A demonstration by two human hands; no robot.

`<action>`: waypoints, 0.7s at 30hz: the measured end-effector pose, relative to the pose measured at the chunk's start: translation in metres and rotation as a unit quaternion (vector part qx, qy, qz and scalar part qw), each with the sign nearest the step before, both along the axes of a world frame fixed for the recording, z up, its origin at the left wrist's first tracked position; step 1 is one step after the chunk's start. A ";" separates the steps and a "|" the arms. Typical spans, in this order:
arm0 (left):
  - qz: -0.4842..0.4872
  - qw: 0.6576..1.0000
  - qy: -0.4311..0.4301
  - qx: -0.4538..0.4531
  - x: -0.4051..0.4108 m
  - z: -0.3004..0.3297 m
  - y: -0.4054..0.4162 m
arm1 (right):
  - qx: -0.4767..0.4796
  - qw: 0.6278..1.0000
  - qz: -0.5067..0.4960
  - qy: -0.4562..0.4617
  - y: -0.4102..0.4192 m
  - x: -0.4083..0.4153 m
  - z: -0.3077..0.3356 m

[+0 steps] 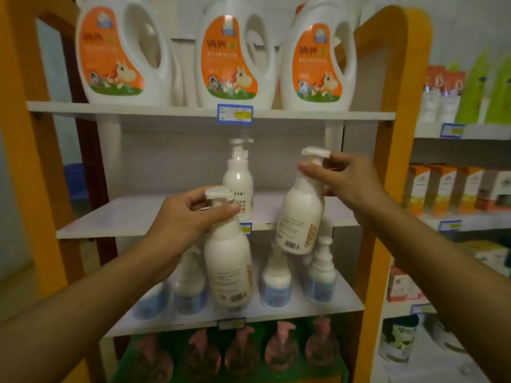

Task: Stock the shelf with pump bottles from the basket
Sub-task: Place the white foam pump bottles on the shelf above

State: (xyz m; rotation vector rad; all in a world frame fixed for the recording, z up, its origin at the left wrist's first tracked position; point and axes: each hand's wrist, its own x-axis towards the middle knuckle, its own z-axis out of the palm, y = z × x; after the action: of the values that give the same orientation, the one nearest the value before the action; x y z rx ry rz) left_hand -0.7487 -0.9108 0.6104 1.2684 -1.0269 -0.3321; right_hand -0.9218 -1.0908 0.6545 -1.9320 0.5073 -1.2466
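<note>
— Orange-framed shelving fills the view ahead, white boards one above another; the middle shelf has only one pump bottle standing near its centre, so there's bare board to either side of it.

— And the two being carried?

— Each hand grips one by the neck, just under the pump head, I'd guess so the bodies hang free and can be set down base first. The left hand has fingers and thumb curled round the neck of the left bottle, which hangs in front of the shelf edge, its base down over the row below. The right hand pinches the right bottle the same way, higher and tilted, already about level with the board.

— Room to get them in?

— Plenty sideways. Overhead, the top shelf with its big detergent jugs leaves moderate clearance above the pumps. The basket isn't in sight.
</note>
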 end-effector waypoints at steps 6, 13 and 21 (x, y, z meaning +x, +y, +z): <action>-0.001 1.000 -0.006 0.005 0.006 0.019 -0.004 | 0.025 0.998 -0.060 -0.010 -0.047 0.008 0.033; -0.008 0.999 -0.029 0.028 0.011 0.014 -0.006 | 0.031 0.990 -0.134 0.035 -0.099 0.019 0.036; -0.008 0.999 -0.033 0.036 0.020 0.006 -0.009 | 0.044 0.986 -0.158 0.027 -0.127 0.034 0.024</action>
State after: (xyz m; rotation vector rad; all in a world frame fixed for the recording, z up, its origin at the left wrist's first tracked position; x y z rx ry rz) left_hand -0.7285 -0.9197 0.6162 1.3446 -1.0901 -0.3435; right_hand -0.8879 -1.2175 0.6783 -1.8643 0.9098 -1.3427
